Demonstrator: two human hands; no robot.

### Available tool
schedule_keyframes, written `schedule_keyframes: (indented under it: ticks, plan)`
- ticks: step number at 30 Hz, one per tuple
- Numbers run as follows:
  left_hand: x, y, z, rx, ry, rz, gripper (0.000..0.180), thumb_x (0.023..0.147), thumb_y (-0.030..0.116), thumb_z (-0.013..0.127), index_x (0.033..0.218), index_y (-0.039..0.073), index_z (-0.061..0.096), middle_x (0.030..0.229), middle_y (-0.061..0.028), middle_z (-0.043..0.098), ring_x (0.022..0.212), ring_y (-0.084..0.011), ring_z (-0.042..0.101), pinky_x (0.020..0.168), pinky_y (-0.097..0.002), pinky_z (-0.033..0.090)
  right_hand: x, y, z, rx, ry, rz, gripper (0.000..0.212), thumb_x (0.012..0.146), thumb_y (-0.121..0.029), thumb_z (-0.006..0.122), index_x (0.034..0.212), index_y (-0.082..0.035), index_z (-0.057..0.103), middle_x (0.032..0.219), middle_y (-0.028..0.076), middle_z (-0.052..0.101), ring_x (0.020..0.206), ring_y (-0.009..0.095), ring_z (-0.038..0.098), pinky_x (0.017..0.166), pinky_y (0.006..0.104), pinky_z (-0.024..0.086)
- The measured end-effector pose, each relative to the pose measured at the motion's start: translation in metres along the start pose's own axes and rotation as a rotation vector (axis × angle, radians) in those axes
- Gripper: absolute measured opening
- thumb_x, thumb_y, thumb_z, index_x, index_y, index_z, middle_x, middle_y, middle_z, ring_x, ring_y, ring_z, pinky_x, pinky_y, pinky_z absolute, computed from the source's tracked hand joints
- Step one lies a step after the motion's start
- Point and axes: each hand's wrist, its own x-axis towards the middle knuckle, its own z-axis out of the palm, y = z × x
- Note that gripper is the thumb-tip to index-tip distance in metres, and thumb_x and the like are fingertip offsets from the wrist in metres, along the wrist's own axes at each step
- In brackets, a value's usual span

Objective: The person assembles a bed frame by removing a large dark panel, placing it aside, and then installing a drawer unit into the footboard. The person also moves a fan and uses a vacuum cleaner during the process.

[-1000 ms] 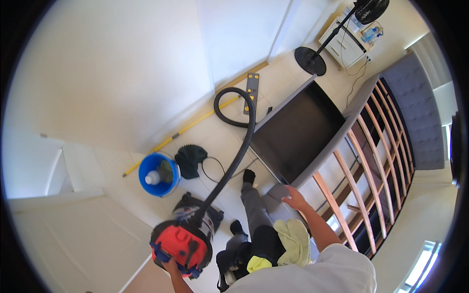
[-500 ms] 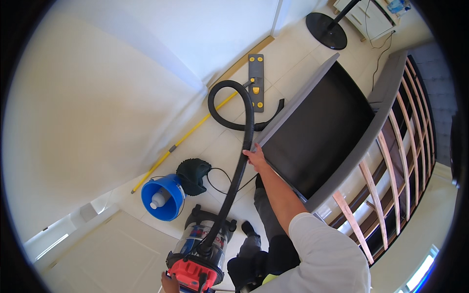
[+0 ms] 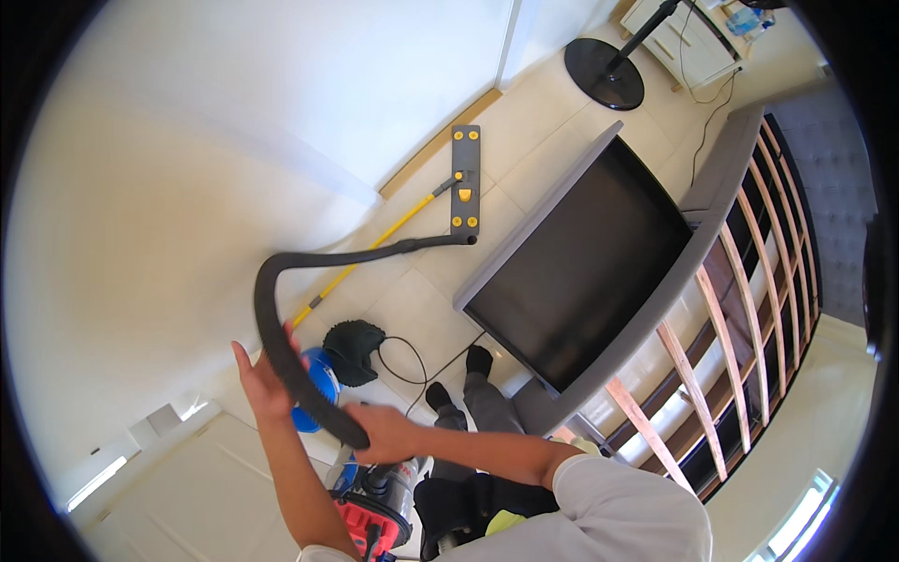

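Note:
A black ribbed vacuum hose point(image 3: 259, 300) bends up from my hands, then runs right to its open tip beside a flat mop head. My right hand point(image 3: 386, 435) is closed around its lower part. Behind the hose, my left hand point(image 3: 265, 386) has its thumb stretched wide and fingertips showing past the far side; it looks spread rather than wrapped. Below my hands stands the wet-dry vacuum point(image 3: 370, 526), with a red top and clear drum, partly hidden by my left forearm. How the hose meets it is hidden.
The grey mop head point(image 3: 465, 178) and its yellow pole point(image 3: 403, 221) lie along the wall. A blue bucket point(image 3: 323, 377) and dark cloth point(image 3: 353, 351) sit near my left hand. A pulled-out bed drawer point(image 3: 581, 272), slatted bed frame point(image 3: 716, 328) and black stand base point(image 3: 604, 75) are to the right.
My right hand has moved down and left with the hose. My left hand has left the vacuum top and risen to the hose. The hose's loop has opened out leftward.

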Motion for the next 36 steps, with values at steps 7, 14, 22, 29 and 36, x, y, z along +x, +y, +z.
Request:
schedule_keyframes:
  ticks: [7,14,22,29,36]
  plan:
    - [-0.069,0.061,0.018,0.949,0.45,0.111,0.061,0.078,0.026,0.049,0.131,0.025,0.02,0.068,-0.0034,0.046,0.048,-0.0113,0.048,0.036,-0.0259,0.043,-0.042,0.025,-0.011,-0.09,-0.179,-0.035,0.054,0.074,-0.042,0.054,0.112,-0.006,0.042,0.098,0.013,0.053,0.089,0.027,0.053,0.076,0.0357,0.042]
    - [-0.124,0.172,-0.102,2.267,0.71,0.202,0.09,0.056,-0.003,0.05,0.133,0.022,0.012,0.085,-0.0192,0.055,0.074,-0.0337,0.056,0.062,-0.0384,0.045,-0.118,0.104,-0.124,-0.644,0.302,0.552,0.039,0.071,-0.031,0.054,0.102,-0.007,0.05,0.098,0.014,0.055,0.09,0.032,0.053,0.077,0.0405,0.043]
    - [-0.093,0.191,-0.129,2.741,1.025,-0.204,0.04,0.079,0.031,0.046,0.115,0.016,0.043,0.098,-0.0182,0.052,0.086,-0.0352,0.054,0.071,-0.0438,0.045,-0.245,0.063,-0.199,-0.717,0.646,0.863,0.034,0.072,-0.026,0.056,0.099,-0.008,0.049,0.092,0.013,0.055,0.09,0.03,0.053,0.076,0.0413,0.043]
    - [0.012,0.129,-0.064,2.741,0.174,-0.286,0.047,0.082,0.039,0.037,0.115,0.008,0.047,0.109,-0.0144,0.051,0.105,-0.0273,0.045,0.088,-0.0339,0.037,-0.25,-0.099,-0.232,-0.38,1.226,0.011,0.034,0.069,-0.018,0.062,0.1,-0.007,0.054,0.097,0.011,0.054,0.091,0.028,0.051,0.08,0.038,0.041]
    - [0.235,0.021,0.084,2.6,-0.628,-0.206,0.044,0.081,0.035,0.04,0.116,0.008,0.046,0.097,-0.0133,0.052,0.091,-0.0248,0.046,0.079,-0.0335,0.039,-0.187,-0.279,-0.259,-0.239,0.983,-1.333,0.022,0.078,-0.008,0.05,0.099,-0.001,0.051,0.095,0.014,0.052,0.085,0.028,0.049,0.075,0.0369,0.04]
